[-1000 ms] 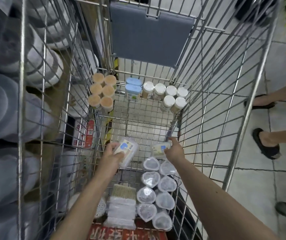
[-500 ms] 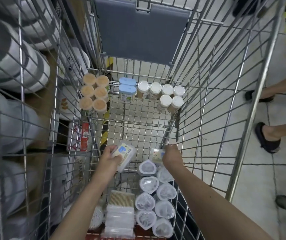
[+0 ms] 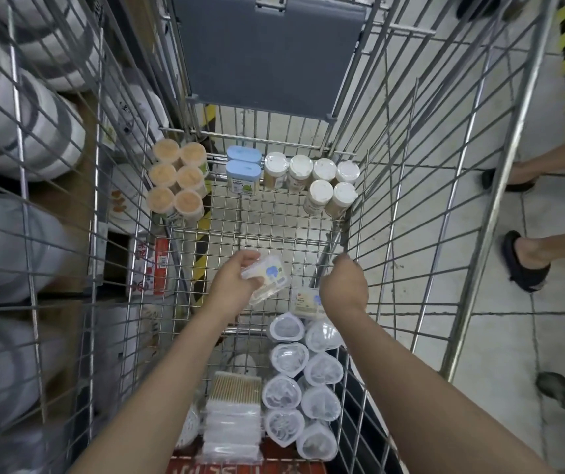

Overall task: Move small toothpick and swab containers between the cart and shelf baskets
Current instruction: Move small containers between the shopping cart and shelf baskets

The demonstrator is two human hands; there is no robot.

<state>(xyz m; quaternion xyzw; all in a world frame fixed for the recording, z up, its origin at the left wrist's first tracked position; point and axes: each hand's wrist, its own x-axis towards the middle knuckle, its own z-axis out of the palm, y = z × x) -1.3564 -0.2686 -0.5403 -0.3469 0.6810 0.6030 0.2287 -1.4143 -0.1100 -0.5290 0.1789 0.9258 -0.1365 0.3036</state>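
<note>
I look down into a wire cart (image 3: pixel 394 234). My left hand (image 3: pixel 231 285) grips a flat clear swab box (image 3: pixel 269 278) with a blue label, tilted above the cart floor. A second box of the same kind (image 3: pixel 305 302) lies flat just beyond two rows of clear teardrop-shaped containers (image 3: pixel 305 381). My right hand (image 3: pixel 344 285) is over that box's right edge with its fingers curled. Whether it still touches the box is hidden.
At the cart's far end stand orange-topped jars (image 3: pixel 176 181), two blue-lidded boxes (image 3: pixel 243 172) and white-lidded jars (image 3: pixel 323 181). A stack of swab boxes (image 3: pixel 234 415) lies near me. Shelves with stacked white dishes (image 3: pixel 24 131) are on the left. A person's feet (image 3: pixel 524 261) stand on the right.
The right-hand box went down onto the cart floor in front of the teardrop containers. My left hand turned its box a little and stayed in the same area.
</note>
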